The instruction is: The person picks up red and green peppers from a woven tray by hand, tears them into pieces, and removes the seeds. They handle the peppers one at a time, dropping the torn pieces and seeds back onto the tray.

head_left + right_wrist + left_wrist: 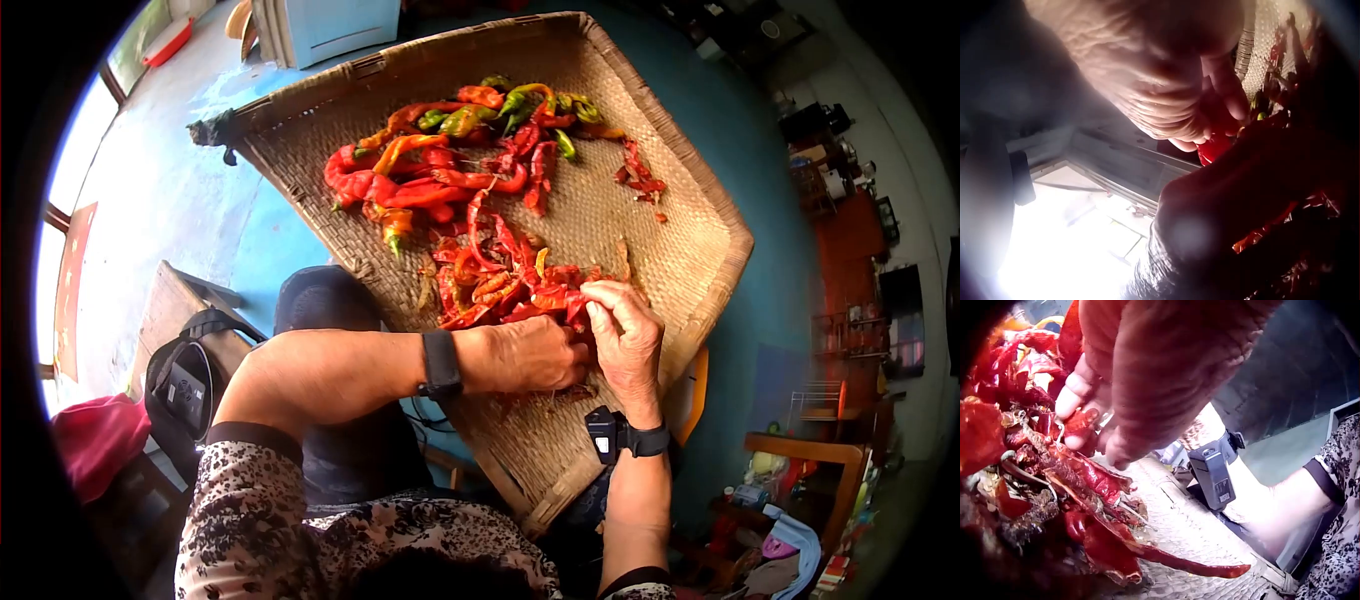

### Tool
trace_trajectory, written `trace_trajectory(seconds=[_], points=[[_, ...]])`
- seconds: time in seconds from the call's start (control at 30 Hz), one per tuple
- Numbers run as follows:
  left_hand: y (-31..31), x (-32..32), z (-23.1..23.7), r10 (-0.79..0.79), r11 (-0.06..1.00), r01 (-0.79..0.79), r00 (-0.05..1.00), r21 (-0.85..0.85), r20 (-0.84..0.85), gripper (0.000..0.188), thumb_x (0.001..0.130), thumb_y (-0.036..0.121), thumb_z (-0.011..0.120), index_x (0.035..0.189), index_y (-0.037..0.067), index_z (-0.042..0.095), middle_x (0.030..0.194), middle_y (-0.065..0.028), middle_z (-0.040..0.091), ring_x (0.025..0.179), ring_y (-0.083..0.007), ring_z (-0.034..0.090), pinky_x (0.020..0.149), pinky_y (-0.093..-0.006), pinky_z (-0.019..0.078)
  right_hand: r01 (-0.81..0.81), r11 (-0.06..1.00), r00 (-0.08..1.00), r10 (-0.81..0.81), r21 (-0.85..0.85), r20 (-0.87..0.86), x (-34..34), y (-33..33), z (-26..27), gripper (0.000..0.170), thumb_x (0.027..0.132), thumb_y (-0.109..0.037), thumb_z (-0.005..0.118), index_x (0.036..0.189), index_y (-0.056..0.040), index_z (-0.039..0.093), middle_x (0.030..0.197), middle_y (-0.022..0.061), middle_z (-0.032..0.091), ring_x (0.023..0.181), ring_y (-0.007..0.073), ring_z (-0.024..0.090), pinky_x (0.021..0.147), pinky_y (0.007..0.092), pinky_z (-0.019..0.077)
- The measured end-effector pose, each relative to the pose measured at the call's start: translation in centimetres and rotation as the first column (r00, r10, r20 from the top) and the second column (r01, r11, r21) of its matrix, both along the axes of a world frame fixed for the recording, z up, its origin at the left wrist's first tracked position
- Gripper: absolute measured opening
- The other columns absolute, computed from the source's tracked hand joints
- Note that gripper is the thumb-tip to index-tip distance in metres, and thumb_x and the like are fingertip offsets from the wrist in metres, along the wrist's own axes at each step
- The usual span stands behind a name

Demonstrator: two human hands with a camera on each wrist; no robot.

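A shallow woven tray holds red chili peppers. My left hand is bent over the near edge of a heap of torn, dry-looking red pepper pieces. In the left wrist view its fingertips pinch a small red chili pepper piece, with a thin stem beside it. Close by on the right, my right hand pinches a red chili pepper between thumb and fingers. Part of that pepper is hidden behind the fingers, and the left hand lies in shadow in the right wrist view.
Whole red peppers and some green peppers lie toward the tray's far side. A few red scraps lie by its right wall. At left is a wooden bench with a black bag; at right, a wooden chair with items.
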State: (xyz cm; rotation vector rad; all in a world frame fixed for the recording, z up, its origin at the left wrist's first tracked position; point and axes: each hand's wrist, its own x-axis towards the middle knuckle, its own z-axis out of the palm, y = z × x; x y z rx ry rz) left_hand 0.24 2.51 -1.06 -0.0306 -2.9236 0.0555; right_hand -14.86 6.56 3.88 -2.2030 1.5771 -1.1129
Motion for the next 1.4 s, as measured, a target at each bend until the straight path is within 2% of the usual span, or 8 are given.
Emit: trace_trajectory(seconds=[0.27, 0.57, 0.8, 0.9, 0.97, 1.17, 1.23, 1.4], points=[[-1.3, -0.5, 1.6, -0.054, 0.986, 0.111, 0.914, 0.121, -0.401, 0.019, 0.075, 0.018, 0.057, 0.09, 0.006, 0.057, 0.087, -0.0046, 0.053, 0.086, -0.0208, 0.058, 0.068, -0.0333, 0.052, 0.223, 0.972, 0.946, -0.235, 0.079, 0.221, -2.1, 1.6, 0.5, 0.018, 0.092, -0.008, 0.059, 0.108, -0.005, 0.066, 0.083, 0.0064, 0.068, 0.057, 0.0103, 0.059, 0.056, 0.0243, 0.0491], [-2.6, -0.6, 0.1, 0.184, 0.98, -0.178, 0.981, 0.084, -0.065, 0.036, 0.078, 0.014, 0.058, 0.113, 0.005, 0.057, 0.116, -0.0115, 0.052, 0.107, -0.026, 0.052, 0.088, -0.0353, 0.0482, 0.324, 0.943, 0.879, -0.329, 0.074, 0.345, -7.4, 3.3, 0.9, 0.019, 0.095, -0.015, 0.057, 0.107, -0.0018, 0.065, 0.081, 0.0021, 0.066, 0.061, 0.0052, 0.057, 0.055, 0.0196, 0.0464], [-3.7, -0.3, 1.1, 0.126, 0.98, -0.095, 0.976, 0.176, -0.177, 0.02, 0.073, 0.01, 0.058, 0.091, 0.004, 0.056, 0.1, -0.0103, 0.053, 0.099, -0.027, 0.053, 0.082, -0.0356, 0.0494, 0.794, 0.528, 0.605, -0.729, -0.301, 0.319, -16.8, 6.6, 0.9, 0.019, 0.093, -0.012, 0.058, 0.106, -0.0013, 0.065, 0.084, 0.0084, 0.068, 0.069, 0.0134, 0.061, 0.065, 0.0257, 0.0508], [-3.9, -0.1, 1.9, 0.13, 0.976, -0.076, 0.955, 0.205, -0.266, 0.016, 0.072, 0.011, 0.058, 0.084, 0.004, 0.052, 0.092, -0.0101, 0.053, 0.093, -0.0277, 0.054, 0.078, -0.0365, 0.0496, 0.883, 0.354, 0.397, -0.913, -0.309, 0.089, -17.4, 8.0, 1.1, 0.017, 0.09, -0.013, 0.061, 0.104, -0.0049, 0.066, 0.089, 0.0111, 0.068, 0.072, 0.022, 0.063, 0.068, 0.0322, 0.0523], [-4.0, -0.3, 1.8, 0.153, 0.968, -0.079, 0.939, 0.239, -0.308, 0.015, 0.073, 0.012, 0.058, 0.084, 0.004, 0.052, 0.084, -0.0094, 0.053, 0.085, -0.0285, 0.056, 0.074, -0.0374, 0.0502, 0.942, 0.265, 0.119, -0.837, -0.205, -0.533, -16.0, 8.1, 1.4, 0.016, 0.086, -0.014, 0.064, 0.1, -0.0081, 0.067, 0.095, 0.0121, 0.065, 0.08, 0.0306, 0.062, 0.073, 0.0406, 0.051], [-3.4, -0.5, 3.2, 0.273, 0.817, -0.06, 0.916, 0.573, -0.293, 0.011, 0.087, 0.013, 0.059, 0.089, 0.004, 0.054, 0.079, -0.0115, 0.054, 0.072, -0.0333, 0.059, 0.064, -0.0412, 0.0493, 0.524, 0.836, 0.847, -0.531, -0.162, -0.004, -10.3, 4.9, 0.8, 0.015, 0.086, -0.012, 0.064, 0.097, -0.0012, 0.066, 0.088, 0.0111, 0.064, 0.08, 0.0228, 0.062, 0.073, 0.0324, 0.049], [-3.5, -0.7, 3.0, 0.288, 0.802, -0.046, 0.903, 0.596, -0.318, 0.012, 0.088, 0.015, 0.058, 0.088, 0.004, 0.053, 0.079, -0.0127, 0.056, 0.07, -0.0347, 0.06, 0.06, -0.0429, 0.049, 0.327, 0.927, 0.908, -0.362, 0.184, 0.213, -6.0, 4.2, 1.5, 0.025, 0.087, -0.019, 0.068, 0.105, -0.0019, 0.066, 0.085, 0.0057, 0.066, 0.072, 0.0106, 0.059, 0.066, 0.0261, 0.0482], [-3.7, -0.5, 2.3, 0.308, 0.779, -0.03, 0.888, 0.627, -0.341, 0.008, 0.088, 0.011, 0.06, 0.092, 0.005, 0.057, 0.078, -0.0116, 0.056, 0.073, -0.0339, 0.06, 0.061, -0.0417, 0.049, 0.128, 0.966, 0.992, -0.124, 0.224, -0.03, -2.4, 1.6, 0.3, 0.019, 0.085, -0.015, 0.066, 0.098, -0.0016, 0.065, 0.085, 0.0173, 0.067, 0.075, 0.0319, 0.065, 0.064, 0.0389, 0.0503]])
